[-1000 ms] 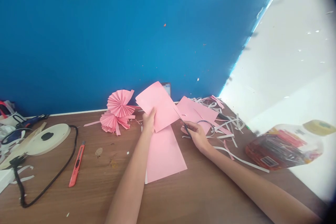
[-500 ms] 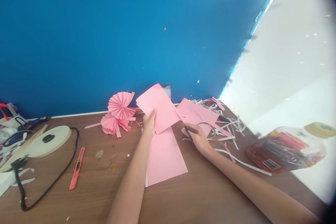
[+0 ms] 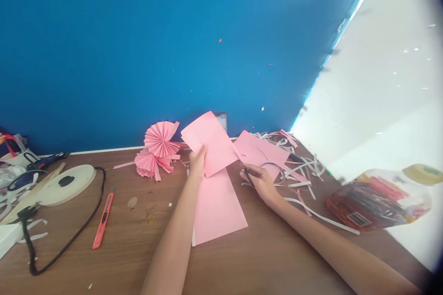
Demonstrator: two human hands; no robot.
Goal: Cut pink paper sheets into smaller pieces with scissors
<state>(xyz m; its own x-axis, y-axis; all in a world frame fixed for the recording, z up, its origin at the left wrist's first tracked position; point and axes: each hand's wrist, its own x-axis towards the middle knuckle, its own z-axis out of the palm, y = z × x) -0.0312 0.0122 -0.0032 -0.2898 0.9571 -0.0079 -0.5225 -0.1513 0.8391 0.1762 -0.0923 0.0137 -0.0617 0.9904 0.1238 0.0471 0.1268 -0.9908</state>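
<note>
My left hand (image 3: 197, 162) pinches the lower edge of a pink paper sheet (image 3: 212, 143) and holds it tilted up off the wooden table (image 3: 138, 249). My right hand (image 3: 260, 180) is closed on a pair of dark scissors (image 3: 246, 173), whose blades point toward the sheet's right edge. Under the raised sheet a longer pink sheet (image 3: 218, 207) lies flat on the table. More pink paper pieces (image 3: 258, 150) lie just beyond my right hand.
Two folded pink paper fans (image 3: 157, 147) lie by the blue wall. White and pink paper strips (image 3: 304, 170) are strewn at the right. A red utility knife (image 3: 104, 216), a black cable (image 3: 69, 235) and a tape roll (image 3: 67, 179) lie at the left. A plastic jar (image 3: 380, 198) lies at the right edge.
Both hands hold nearly still. The view has drifted slightly, so everything sits a little lower and further right in the picture.
</note>
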